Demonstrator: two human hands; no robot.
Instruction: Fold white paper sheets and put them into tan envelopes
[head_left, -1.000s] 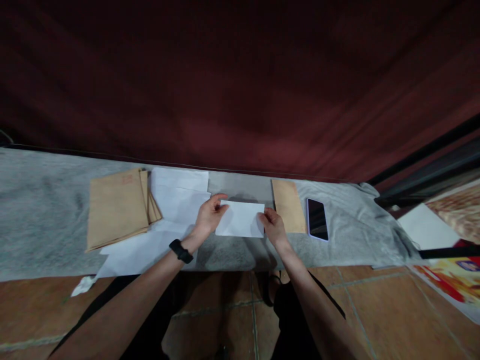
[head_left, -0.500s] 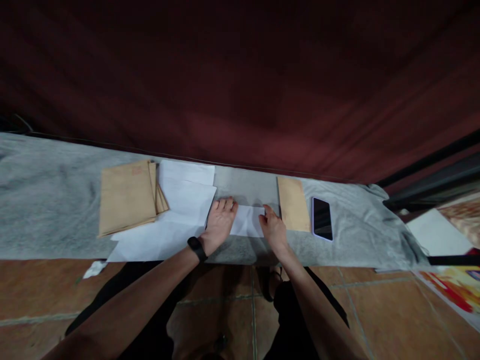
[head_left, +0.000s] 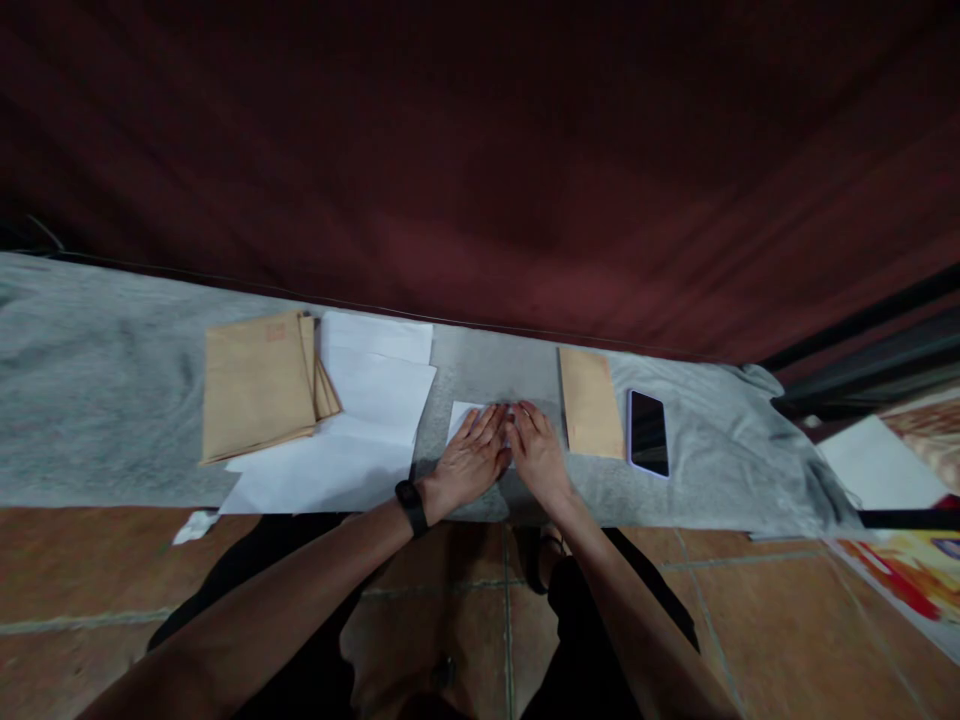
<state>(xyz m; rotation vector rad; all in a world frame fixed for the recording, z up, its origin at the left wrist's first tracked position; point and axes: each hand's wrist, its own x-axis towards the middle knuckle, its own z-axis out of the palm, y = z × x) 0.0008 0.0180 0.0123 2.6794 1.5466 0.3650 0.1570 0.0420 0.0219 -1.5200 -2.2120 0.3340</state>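
A folded sheet of white paper (head_left: 458, 416) lies on the grey cloth, mostly covered by my two hands. My left hand (head_left: 471, 463) is laid flat across it with fingers stretched out, a black band on the wrist. Right beside it, my right hand (head_left: 540, 458) presses on the paper's right part, fingers extended and close to the left fingertips. To the left are loose white sheets (head_left: 379, 395), partly under a stack of brown envelopes (head_left: 259, 385). A single brown envelope (head_left: 592, 405) lies just right of my right hand.
A phone (head_left: 648, 433) in a light purple case lies right of the single envelope. The grey cloth (head_left: 720, 440) covers a narrow surface backed by a dark red curtain (head_left: 465, 200). Below is a tiled floor (head_left: 427, 640) with a crumpled white scrap (head_left: 195, 527).
The paper now looks folded shorter. My right hand has moved left to meet my left hand, which has shifted right and now lies flat on the paper.
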